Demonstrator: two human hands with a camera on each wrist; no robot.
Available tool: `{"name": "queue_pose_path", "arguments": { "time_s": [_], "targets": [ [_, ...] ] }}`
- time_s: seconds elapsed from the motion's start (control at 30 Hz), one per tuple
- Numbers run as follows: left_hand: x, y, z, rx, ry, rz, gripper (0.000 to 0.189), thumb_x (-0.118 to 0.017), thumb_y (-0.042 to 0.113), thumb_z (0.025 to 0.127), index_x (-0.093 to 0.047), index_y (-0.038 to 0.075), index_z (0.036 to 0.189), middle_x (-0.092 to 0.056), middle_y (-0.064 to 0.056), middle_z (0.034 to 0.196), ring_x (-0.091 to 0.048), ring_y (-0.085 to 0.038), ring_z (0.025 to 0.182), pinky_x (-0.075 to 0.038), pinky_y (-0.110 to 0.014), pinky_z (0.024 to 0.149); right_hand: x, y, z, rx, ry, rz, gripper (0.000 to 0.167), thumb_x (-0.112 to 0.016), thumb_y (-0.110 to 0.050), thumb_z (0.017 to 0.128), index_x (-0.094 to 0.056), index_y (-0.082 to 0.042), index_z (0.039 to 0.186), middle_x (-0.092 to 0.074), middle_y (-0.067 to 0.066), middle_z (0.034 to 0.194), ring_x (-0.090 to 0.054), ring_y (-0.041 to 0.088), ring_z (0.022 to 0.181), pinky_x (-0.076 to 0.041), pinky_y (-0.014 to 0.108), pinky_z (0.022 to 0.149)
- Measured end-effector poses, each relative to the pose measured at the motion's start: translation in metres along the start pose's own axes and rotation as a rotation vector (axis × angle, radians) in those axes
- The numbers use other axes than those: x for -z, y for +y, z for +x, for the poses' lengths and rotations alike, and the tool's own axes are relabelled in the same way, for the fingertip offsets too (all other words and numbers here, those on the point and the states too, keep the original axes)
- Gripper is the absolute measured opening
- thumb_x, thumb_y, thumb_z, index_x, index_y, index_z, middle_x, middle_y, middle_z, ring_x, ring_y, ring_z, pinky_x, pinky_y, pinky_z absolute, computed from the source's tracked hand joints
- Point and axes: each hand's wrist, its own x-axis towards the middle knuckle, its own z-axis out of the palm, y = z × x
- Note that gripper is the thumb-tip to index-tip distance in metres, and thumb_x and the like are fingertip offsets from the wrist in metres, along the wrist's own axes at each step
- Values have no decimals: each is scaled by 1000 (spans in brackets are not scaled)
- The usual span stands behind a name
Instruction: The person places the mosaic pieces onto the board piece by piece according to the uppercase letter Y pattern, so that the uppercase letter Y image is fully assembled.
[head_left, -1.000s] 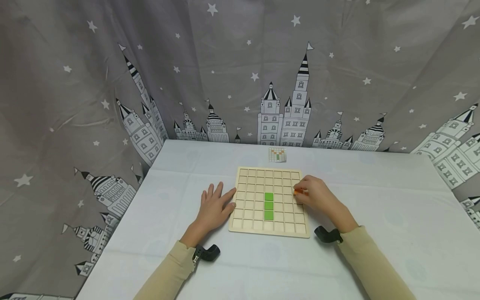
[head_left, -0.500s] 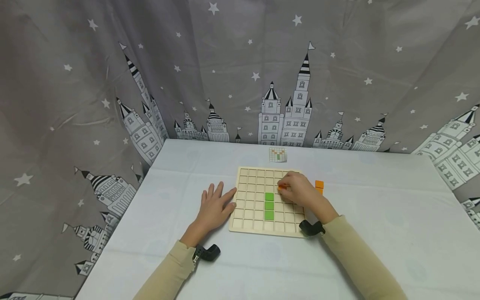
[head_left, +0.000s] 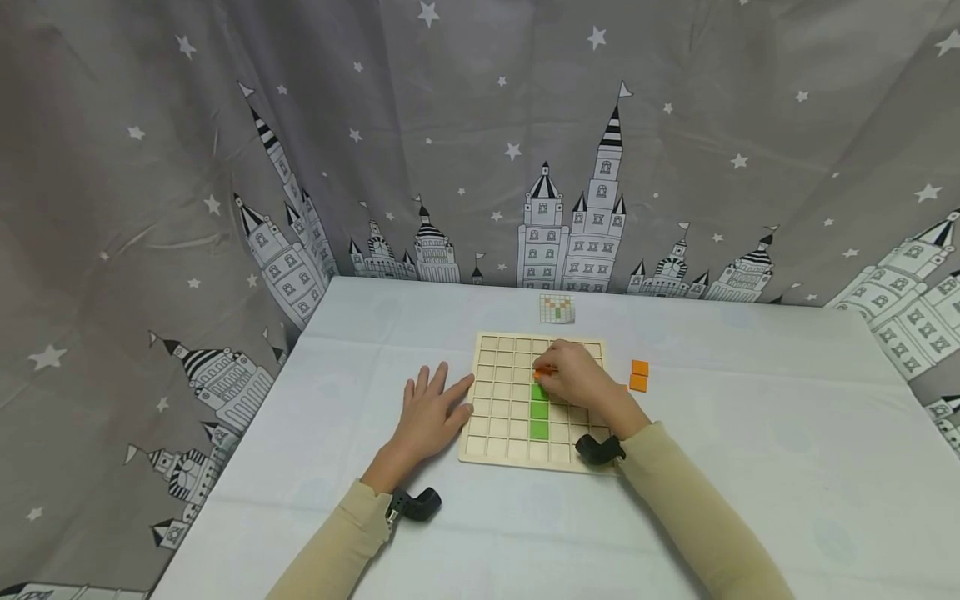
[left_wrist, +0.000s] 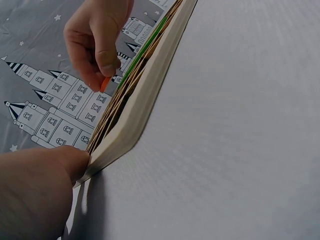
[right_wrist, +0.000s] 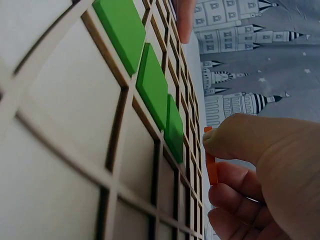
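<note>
1. The wooden grid board [head_left: 498, 409] lies flat on the white tablecloth [head_left: 765, 417], its raised rim facing cloth on all four sides; the widest stretches run off to the right and towards the person.
2. Past the far rim, just a narrow strip of cloth separates the board from a small pattern card [head_left: 557, 308]; behind that, the table meets the grey castle curtain [head_left: 450, 125].
3. Along the left rim sits the left hand [head_left: 426, 421], fingers spread, the thumb and forefinger tips touching the board's edge.
4. The right forearm comes in over the right part of the board, and the black wrist camera [head_left: 597, 450] on it hides some of the near right cells.
5. Beyond the right rim, two loose orange tiles [head_left: 638, 383] lie close together on the cloth; a sliver of orange [head_left: 623, 387] shows beside the right wrist, mostly covered.
6. The right hand [head_left: 581, 383] is over the board's middle, pinching an orange tile [right_wrist: 211, 165] between the thumb and a finger, with the other fingers curled in.
7. That tile is at the fingertips, apart from the board and just above it in both wrist views.
8. In the head view it appears just beyond the farthest of three green tiles [head_left: 539, 409], which sit in cells in one column.
</note>
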Motion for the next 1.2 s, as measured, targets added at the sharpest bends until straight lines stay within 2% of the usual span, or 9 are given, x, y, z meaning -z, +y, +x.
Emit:
{"name": "queue_pose_path", "arguments": {
  "time_s": [0.27, 0.6, 1.2],
  "targets": [
    [-1, -1, 2, 2, 5, 2, 51, -56, 34, 101, -54, 16, 149, -29, -28, 164, -14, -55, 154, -10, -73, 121, -6, -5, 11, 9, -24, 12, 12, -70, -7, 92, -79, -7, 99, -74, 8, 95, -64, 21, 88, -53, 36, 78],
    [-2, -1, 2, 0, 8, 6, 51, -57, 34, 101, -55, 17, 149, -30, -28, 164, -15, -56, 154, -12, -74, 120, -13, -9, 20, 6, -40, 14, 16, -71, -6, 90, -80, -4, 104, -74, 10, 97, -64, 19, 84, -53, 31, 74],
    [1, 0, 1, 14, -2, -4, 51, -56, 34, 101, -55, 17, 149, -29, -28, 164, -14, -55, 154, -11, -74, 120, -22, -10, 24, -34, -63, 10, 16, -71, -8, 92, -81, -6, 104, -75, 9, 101, -64, 21, 90, -54, 36, 81]
  ]
}}
